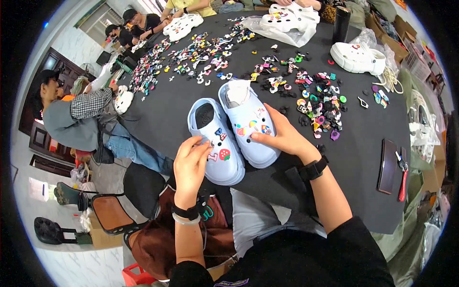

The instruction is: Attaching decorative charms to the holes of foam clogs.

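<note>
A pair of light blue clogs stands at the near edge of the black table, side by side. On the left clog [224, 173], a strawberry charm [224, 154], a pink-edged charm and a dark blue one sit on the upper. My left hand [190, 165] is closed at this clog's outer side, thumb and fingertips pinched together by the charms; what they pinch is hidden. My right hand [282, 133] grips the right clog [260, 155], thumb on its top and fingers round its outer side. Several colourful charms decorate that clog, and white paper [237, 92] fills its opening.
Loose charms [318, 103] lie scattered beyond the clogs. White clogs [357, 58] and a black tumbler [341, 25] stand farther back. A phone [387, 166] and a red-handled tool [402, 184] lie at right. Other people work around the table [363, 201].
</note>
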The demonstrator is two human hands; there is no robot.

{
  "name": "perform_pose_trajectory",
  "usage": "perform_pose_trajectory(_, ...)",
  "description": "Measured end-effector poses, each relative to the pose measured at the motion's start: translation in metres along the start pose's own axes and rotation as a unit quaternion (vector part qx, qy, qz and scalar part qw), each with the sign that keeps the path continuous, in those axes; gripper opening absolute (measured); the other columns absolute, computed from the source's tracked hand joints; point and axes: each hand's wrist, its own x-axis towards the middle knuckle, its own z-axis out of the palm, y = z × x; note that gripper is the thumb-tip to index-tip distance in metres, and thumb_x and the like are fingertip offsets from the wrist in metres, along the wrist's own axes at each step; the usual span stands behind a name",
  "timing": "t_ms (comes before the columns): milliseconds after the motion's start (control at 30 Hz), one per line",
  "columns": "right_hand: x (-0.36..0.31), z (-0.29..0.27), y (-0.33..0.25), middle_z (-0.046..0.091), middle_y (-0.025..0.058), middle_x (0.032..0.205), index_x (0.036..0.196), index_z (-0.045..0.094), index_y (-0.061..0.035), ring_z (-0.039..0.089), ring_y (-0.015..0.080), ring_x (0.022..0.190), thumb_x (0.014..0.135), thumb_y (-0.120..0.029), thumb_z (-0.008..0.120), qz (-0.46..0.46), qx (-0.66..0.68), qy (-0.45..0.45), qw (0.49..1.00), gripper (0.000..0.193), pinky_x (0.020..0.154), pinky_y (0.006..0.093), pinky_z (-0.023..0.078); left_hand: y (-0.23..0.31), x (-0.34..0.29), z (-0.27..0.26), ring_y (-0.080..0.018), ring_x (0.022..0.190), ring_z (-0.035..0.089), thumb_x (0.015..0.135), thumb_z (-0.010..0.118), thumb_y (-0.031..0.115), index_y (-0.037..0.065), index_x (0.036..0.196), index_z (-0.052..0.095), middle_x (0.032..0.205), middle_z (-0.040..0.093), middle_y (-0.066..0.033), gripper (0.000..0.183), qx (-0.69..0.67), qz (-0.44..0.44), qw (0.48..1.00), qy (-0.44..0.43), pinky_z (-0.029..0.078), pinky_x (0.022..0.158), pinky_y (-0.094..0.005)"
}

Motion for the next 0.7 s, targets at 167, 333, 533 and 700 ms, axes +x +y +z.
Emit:
perform_pose_trajectory(167, 0.001, 0.002, 0.004, 0.057, 0.0307, 0.126, 0.135, 0.043, 0.0101, 0.056, 0.0390, 0.120, 0.073, -0.053, 0.079, -0.003, -0.012, 0.003, 1.000, 0.096, 0.102, 0.0447, 0.043, 0.021, -0.004, 0.005, -0.0310, 0.105, 0.060, 0.080, 0.074, 0.008, 0.002, 0.104, 0.071, 0.116, 0.064, -0.0131, 0.025, -0.012, -0.024, 0.999, 0.027, 0.047, 0.092, -0.0421)
perform_pose_trajectory(333, 0.001, 0.002, 0.008, 0.056, 0.0309, 0.127, 0.136, 0.042, 0.0101, 0.055, 0.0399, 0.121, 0.072, -0.056, 0.079, -0.002, -0.009, 0.000, 1.000, 0.100, 0.104, 0.0447, 0.042, 0.050, -0.009, 0.012, -0.0374, 0.112, 0.054, 0.082, 0.070, 0.011, 0.003, 0.116, 0.066, 0.126, 0.057, -0.0153, 0.035, 0.098, 0.046, 0.993, -0.048, 0.042, 0.098, -0.0482)
perform_pose_trajectory(533, 0.002, -0.008, 0.023, 0.045, 0.0243, 0.145, 0.145, 0.035, 0.0071, 0.043, 0.0307, 0.136, 0.098, -0.054, 0.050, 0.095, 0.133, -0.030, 0.986, 0.079, 0.112, 0.0385, 0.032, 0.049, -0.002, 0.004, -0.0390, 0.108, 0.054, 0.081, 0.070, 0.006, 0.000, 0.105, 0.065, 0.121, 0.057, -0.0178, 0.025, 0.065, 0.064, 0.993, -0.075, 0.046, 0.092, -0.0449)
perform_pose_trajectory(700, 0.005, -0.018, 0.042, 0.047, 0.0164, 0.145, 0.145, 0.039, 0.0016, 0.044, 0.0244, 0.134, 0.105, -0.049, 0.035, 0.176, 0.238, -0.035, 0.954, 0.065, 0.112, 0.0333, 0.033, 0.045, 0.003, 0.003, -0.0364, 0.098, 0.054, 0.078, 0.072, 0.005, 0.001, 0.090, 0.062, 0.107, 0.056, -0.0169, 0.017, 0.013, 0.048, 0.995, -0.086, 0.043, 0.088, -0.0448)
